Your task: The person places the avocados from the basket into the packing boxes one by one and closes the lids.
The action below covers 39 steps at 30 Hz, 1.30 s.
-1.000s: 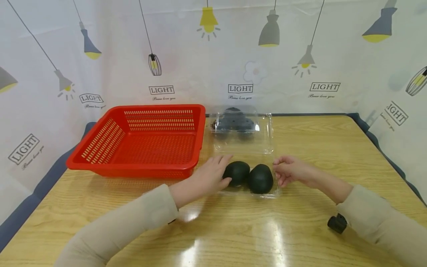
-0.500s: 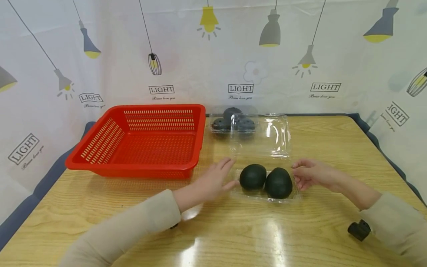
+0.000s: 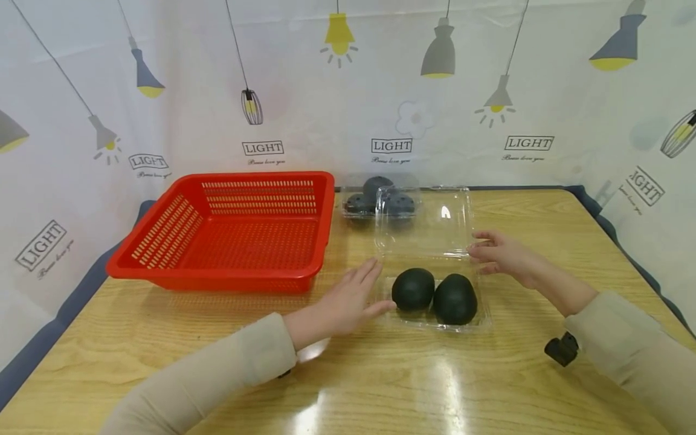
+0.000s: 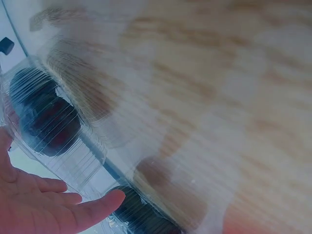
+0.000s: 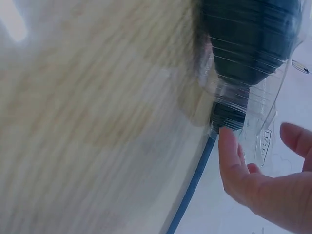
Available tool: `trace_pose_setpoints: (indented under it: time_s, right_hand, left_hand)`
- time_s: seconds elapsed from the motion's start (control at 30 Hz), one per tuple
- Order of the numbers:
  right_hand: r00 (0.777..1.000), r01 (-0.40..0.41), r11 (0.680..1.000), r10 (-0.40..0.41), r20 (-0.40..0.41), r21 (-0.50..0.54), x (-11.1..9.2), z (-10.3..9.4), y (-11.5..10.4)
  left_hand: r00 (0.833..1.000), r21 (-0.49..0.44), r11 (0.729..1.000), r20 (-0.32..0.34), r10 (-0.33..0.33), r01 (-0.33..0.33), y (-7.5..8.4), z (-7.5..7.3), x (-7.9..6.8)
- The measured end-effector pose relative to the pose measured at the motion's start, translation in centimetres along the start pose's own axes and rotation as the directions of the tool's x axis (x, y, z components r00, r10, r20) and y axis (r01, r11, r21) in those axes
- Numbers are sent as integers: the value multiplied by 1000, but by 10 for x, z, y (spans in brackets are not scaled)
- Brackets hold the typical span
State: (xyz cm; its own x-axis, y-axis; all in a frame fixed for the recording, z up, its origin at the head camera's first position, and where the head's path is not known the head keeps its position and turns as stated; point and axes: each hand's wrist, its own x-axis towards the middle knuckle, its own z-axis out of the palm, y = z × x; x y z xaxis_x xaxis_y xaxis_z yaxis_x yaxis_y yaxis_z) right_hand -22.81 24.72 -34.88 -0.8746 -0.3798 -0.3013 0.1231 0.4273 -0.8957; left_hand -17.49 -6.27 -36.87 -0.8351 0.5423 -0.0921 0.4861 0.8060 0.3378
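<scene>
A clear plastic clamshell box lies unfolded on the table, its lid (image 3: 424, 223) spread toward the back. In its near half sit two dark green avocados, a left one (image 3: 413, 290) and a right one (image 3: 455, 299). My left hand (image 3: 345, 302) stays at the box's left side, fingers extended and thumb tip right by the left avocado. At the lid's near right corner is my right hand (image 3: 502, 257), its fingertips overlapping the edge. In the right wrist view, the thumb and fingers of that hand (image 5: 273, 187) are spread apart.
Left of the box stands a red plastic basket (image 3: 217, 276). Behind the lid is another clear box (image 3: 353, 214) with several dark avocados (image 3: 377, 186). A small black object (image 3: 562, 349) shows beside the right sleeve. A printed cloth (image 3: 304, 72) backs the table (image 3: 380, 386).
The clamshell box with its two avocados has shifted right on the table. My right hand has moved from its near right side back to the lid's corner. My left hand has moved slightly right.
</scene>
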Motion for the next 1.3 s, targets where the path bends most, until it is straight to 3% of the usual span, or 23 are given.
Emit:
trace_pose_setpoints:
  time_s: [0.23,0.4,0.53,0.63,0.77,0.93,1.03,1.23,1.3]
  right_hand:
    - [991,34,997,-25,-133,64,3,1,-14]
    - [964,118,991,-98,-246,67,-8,1,-24]
    - [932,166,985,-141,-333,48,-22,2,-30]
    - [924,179,983,-156,-348,36,-35,5,-31]
    - [945,161,986,-145,-292,34,-52,12,-25]
    - [978,98,992,-82,-193,76,-68,22,-11]
    - [986,46,995,-32,-162,85,-74,30,-3]
    - [989,-65,997,70,-134,40,-80,41,10]
    - [988,-92,995,95,-119,32,-81,43,12]
  left_hand:
    - [1000,-10,1000,-1,-14,14,1,0,0]
    - [1000,-26,999,-9,-23,22,2,0,-1]
    - [999,-179,984,-40,-31,24,2,-2,-2]
    - [996,-360,933,-67,-55,27,0,-6,-4]
    - [989,-503,862,-80,-126,70,-2,-12,-10]
    - [978,-528,841,-82,-191,120,-7,-14,-18]
    - [979,-551,821,-38,-203,148,-10,-13,-20]
    - [971,-675,702,104,-214,227,-5,-10,-20]
    - [968,-697,675,130,-213,242,-2,-8,-20]
